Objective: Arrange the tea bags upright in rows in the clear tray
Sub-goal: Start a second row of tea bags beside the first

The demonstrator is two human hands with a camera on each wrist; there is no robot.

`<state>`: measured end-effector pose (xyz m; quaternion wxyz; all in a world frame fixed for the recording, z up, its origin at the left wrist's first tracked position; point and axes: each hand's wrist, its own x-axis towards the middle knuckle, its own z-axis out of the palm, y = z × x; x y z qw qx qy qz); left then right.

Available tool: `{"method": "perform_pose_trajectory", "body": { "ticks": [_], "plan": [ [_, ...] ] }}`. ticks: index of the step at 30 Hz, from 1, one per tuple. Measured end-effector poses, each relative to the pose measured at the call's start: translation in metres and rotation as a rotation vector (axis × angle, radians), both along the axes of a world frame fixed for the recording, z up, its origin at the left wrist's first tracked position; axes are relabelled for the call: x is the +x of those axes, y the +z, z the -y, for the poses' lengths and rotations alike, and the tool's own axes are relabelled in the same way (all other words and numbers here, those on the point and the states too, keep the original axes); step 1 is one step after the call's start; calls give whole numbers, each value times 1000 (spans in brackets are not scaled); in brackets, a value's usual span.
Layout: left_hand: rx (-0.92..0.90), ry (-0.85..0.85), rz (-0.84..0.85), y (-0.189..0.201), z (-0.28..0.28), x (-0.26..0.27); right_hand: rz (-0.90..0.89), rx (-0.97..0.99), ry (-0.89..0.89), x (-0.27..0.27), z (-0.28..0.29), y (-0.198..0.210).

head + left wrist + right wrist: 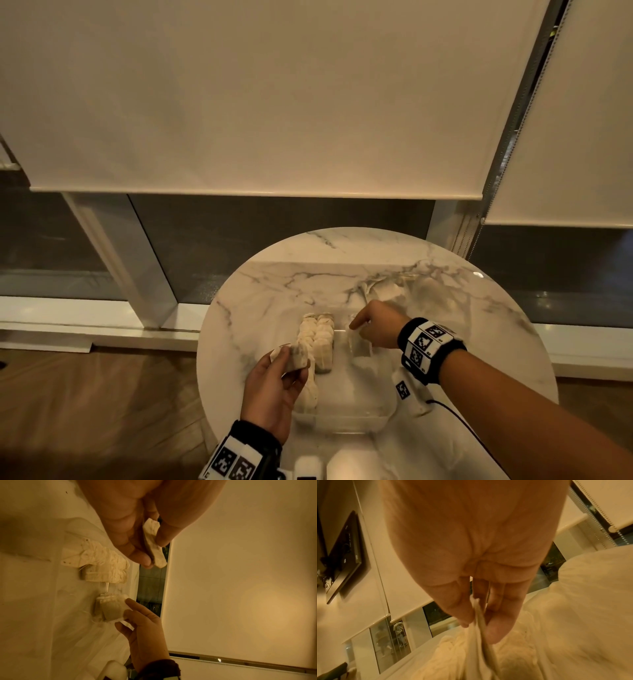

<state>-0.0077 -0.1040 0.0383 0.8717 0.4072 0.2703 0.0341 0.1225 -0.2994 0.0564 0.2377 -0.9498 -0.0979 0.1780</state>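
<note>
A clear tray point(346, 419) sits on the round marble table point(274, 284). Two rows of pale tea bags point(317, 341) stand upright along its left side, seen as tea bag rows point(104, 566) in the left wrist view. My left hand point(274, 387) pinches one tea bag point(297, 356) between thumb and fingers just left of the rows; that held tea bag point(154, 543) shows close up. My right hand point(375, 329) pinches another tea bag point(359, 346) by its top edge at the tray's far right part, the same bag point(111, 609) seen upright in the tray. The pinched tea bag point(481, 626) hangs between thumb and fingers.
A clear plastic bag point(407, 291) holding more tea bags lies on the table beyond the right hand. White objects point(308, 467) sit at the table's near edge. A window frame and lowered blinds point(239, 102) stand behind the table; wooden floor lies to the left.
</note>
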Motion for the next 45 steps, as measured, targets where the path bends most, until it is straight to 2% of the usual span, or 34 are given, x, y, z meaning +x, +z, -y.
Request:
{"method": "perform_pose_trajectory", "body": {
  "ticks": [7, 12, 17, 26, 45],
  "plan": [
    [-69, 16, -14, -1, -4, 0, 44, -135, 44, 14, -4, -2],
    [-59, 12, -28, -1, -6, 1, -112, -245, 118, 23, -9, 1],
    [-55, 12, -33, -3, -7, 2, -34, -403, 165, 34, -14, -6],
    [-18, 4, -22, -7, -9, 1, 19, -517, 196, 48, -20, -4],
    [3, 9, -35, -10, -10, 1, 56, -501, 260, 49, -17, -4]
  ]
}}
